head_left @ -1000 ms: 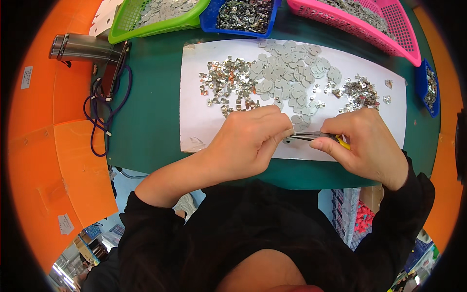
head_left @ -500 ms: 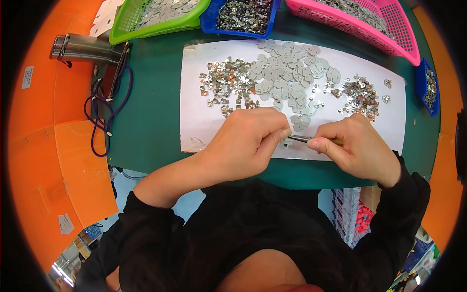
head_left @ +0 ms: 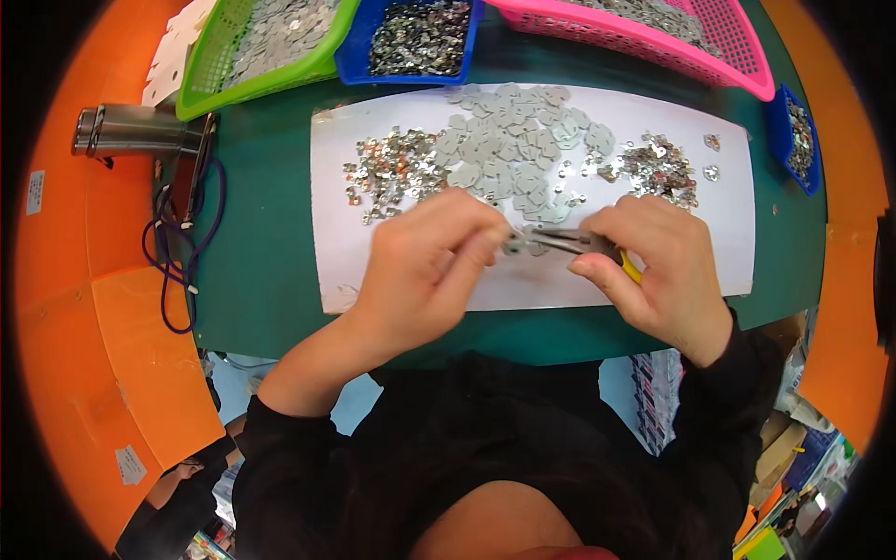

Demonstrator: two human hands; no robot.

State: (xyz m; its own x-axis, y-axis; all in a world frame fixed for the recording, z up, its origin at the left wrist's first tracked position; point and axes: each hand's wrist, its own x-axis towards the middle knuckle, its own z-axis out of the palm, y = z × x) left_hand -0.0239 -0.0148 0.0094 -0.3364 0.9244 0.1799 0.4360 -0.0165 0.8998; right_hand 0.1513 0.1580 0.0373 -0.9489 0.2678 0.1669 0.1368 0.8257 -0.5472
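My left hand (head_left: 420,266) is closed, thumb and finger pinching a small grey metal plate (head_left: 514,245) over the front of the white sheet. In my right hand (head_left: 658,271) are pliers (head_left: 560,241) with a yellow handle. Their jaws are apart and point left, close to the plate; whether they touch it I cannot tell. Behind my hands lies a pile of flat grey plates (head_left: 509,140). Small shiny metal clips (head_left: 397,168) are heaped on its left, and another heap of small metal pieces (head_left: 661,168) is on its right.
A white sheet (head_left: 373,280) covers part of the green table (head_left: 257,271). Along the back stand a green basket (head_left: 271,98), a blue bin (head_left: 401,77) and a pink basket (head_left: 644,56). A smaller blue bin (head_left: 779,140) is at right. A metal cylinder (head_left: 140,129) and a dark cord (head_left: 217,224) lie left.
The pliers' jaws have opened and stand out farther from my right hand. My hands are farther apart, the left one still pinching the plate. The whole view has shifted slightly.
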